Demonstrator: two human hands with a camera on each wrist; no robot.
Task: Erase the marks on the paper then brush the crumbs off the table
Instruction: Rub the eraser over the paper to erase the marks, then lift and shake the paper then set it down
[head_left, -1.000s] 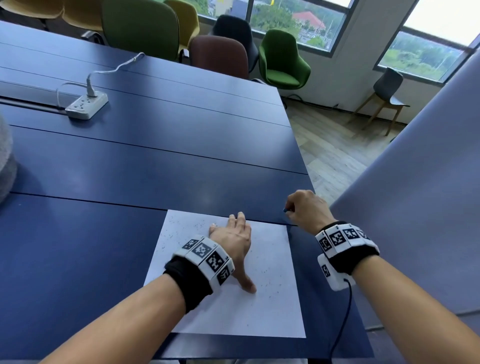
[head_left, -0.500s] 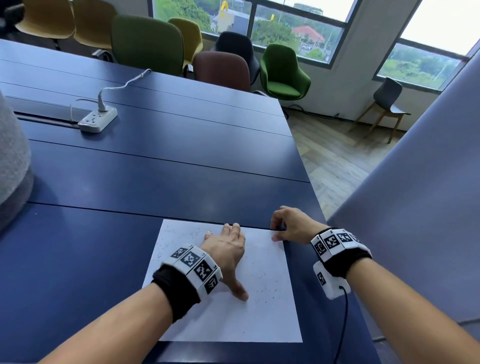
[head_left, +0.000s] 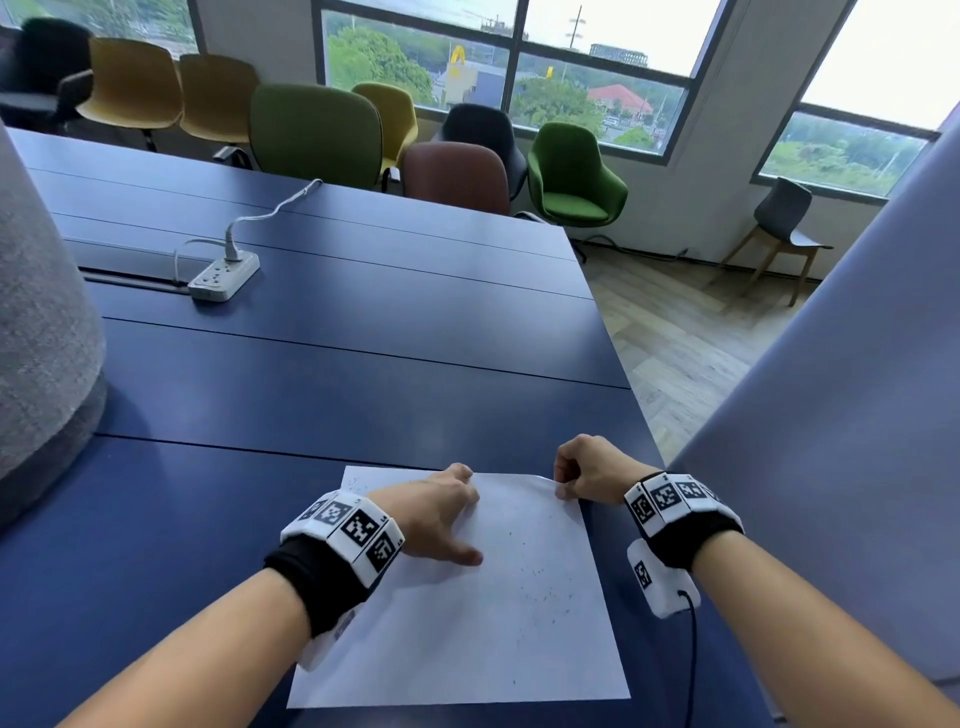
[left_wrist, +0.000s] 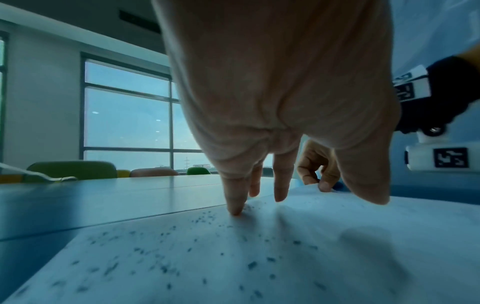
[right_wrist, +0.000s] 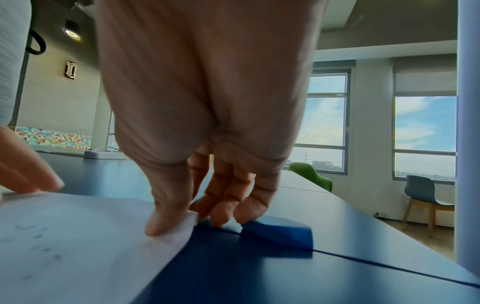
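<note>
A white paper (head_left: 493, 634) sprinkled with dark eraser crumbs (head_left: 540, 577) lies on the blue table (head_left: 363, 374) near its front right corner. My left hand (head_left: 457, 514) rests on the sheet's far half, fingertips (left_wrist: 235, 209) pressing down among the crumbs (left_wrist: 166, 265). My right hand (head_left: 571, 483) pinches the paper's far right corner, thumb (right_wrist: 166, 218) on top and fingers underneath, and the corner (right_wrist: 187, 224) is lifted slightly. A blue eraser (right_wrist: 280, 230) lies on the table just right of those fingers.
A white power strip (head_left: 224, 278) with its cable sits far left on the table. A grey rounded object (head_left: 41, 338) stands at the left edge. The table's right edge (head_left: 628, 384) drops to the wood floor. A pale partition (head_left: 857, 415) rises close on the right.
My right hand has moved left from the table beyond the sheet to the paper's far right corner and pinched it. The left hand stays on the paper. The head view has tilted up.
</note>
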